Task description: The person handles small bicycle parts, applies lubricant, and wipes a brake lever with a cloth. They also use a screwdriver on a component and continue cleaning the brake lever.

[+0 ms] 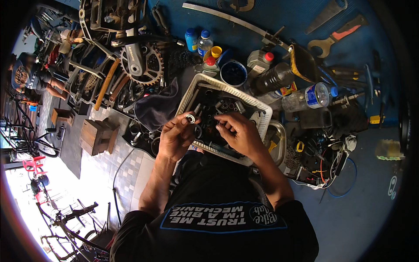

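Above the left side of a white perforated basket (263,124), the left hand (176,139) is pinching a shiny metal ring (190,118) between thumb and fingers. The right hand (240,134) is hovering over the basket's middle, its fingers curling together; whether they are grasping something small, I cannot tell. Handling of the parts is seemingly running only partway: one ring is sitting in the fingers, not being fitted to anything, while loose metal sleeves (239,106) and other small parts are lying jumbled inside the basket. How many of those are needing attention is not showing.
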The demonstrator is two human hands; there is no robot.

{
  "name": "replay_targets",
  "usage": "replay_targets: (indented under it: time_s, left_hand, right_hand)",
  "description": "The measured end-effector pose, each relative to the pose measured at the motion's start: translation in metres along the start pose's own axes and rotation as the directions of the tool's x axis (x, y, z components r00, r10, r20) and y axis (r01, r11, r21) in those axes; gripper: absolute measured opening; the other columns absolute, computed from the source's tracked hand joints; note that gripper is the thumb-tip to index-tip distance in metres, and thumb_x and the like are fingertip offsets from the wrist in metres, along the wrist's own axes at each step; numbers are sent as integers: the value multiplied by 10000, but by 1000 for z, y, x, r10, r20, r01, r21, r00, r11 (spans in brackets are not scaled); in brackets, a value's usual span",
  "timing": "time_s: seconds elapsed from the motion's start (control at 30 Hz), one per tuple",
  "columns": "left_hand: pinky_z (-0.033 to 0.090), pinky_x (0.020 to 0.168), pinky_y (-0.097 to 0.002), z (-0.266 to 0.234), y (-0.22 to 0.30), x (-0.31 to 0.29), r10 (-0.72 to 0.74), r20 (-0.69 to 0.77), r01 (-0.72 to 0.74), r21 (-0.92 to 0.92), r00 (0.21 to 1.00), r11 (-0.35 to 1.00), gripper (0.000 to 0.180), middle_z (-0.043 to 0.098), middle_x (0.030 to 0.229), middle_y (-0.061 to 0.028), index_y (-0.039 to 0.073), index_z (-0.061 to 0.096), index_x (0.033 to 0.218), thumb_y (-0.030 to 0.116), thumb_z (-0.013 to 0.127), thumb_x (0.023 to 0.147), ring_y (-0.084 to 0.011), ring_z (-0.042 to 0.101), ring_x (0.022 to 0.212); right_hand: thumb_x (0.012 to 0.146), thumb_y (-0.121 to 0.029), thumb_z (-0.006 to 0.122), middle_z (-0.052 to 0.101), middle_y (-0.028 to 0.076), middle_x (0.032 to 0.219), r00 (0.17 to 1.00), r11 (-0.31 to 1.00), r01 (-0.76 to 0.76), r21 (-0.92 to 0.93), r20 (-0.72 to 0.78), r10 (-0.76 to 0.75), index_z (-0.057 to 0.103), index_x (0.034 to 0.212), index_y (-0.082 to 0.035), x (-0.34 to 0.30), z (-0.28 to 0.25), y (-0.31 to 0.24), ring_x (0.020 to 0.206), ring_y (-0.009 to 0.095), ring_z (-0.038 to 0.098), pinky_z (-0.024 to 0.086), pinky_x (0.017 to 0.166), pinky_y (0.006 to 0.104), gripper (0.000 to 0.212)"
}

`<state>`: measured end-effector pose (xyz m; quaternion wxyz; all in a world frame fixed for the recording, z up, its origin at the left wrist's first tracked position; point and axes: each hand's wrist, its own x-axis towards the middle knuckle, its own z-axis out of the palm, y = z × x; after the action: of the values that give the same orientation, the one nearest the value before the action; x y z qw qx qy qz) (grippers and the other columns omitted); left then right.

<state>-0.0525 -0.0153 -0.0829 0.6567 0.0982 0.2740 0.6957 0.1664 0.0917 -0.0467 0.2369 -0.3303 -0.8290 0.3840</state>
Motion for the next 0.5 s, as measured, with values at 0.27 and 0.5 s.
replay_targets:
  time_s: [0.27,0.5]
  left_hand:
    - [358,460,-172,25,-6,0,10,-139,5,112,990,994,146,749,1098,-154,64,674,1098,190,641,1032,-34,444,592]
    - [336,449,-175,25,-5,-4,12,-147,7,126,989,992,135,729,1003,-102,66,670,1048,194,627,1042,-32,428,597]
  right_hand:
    - [853,-63,749,644,65,1107,971,972,213,-98,-89,-222,722,1279,-159,16,3,-23,784,182,690,588,699,311,437]
    - [757,3,745,617,59,1139,921,896,361,-258,-55,-387,745,1281,-196,16,-11,-21,718,144,607,540,626,278,560]
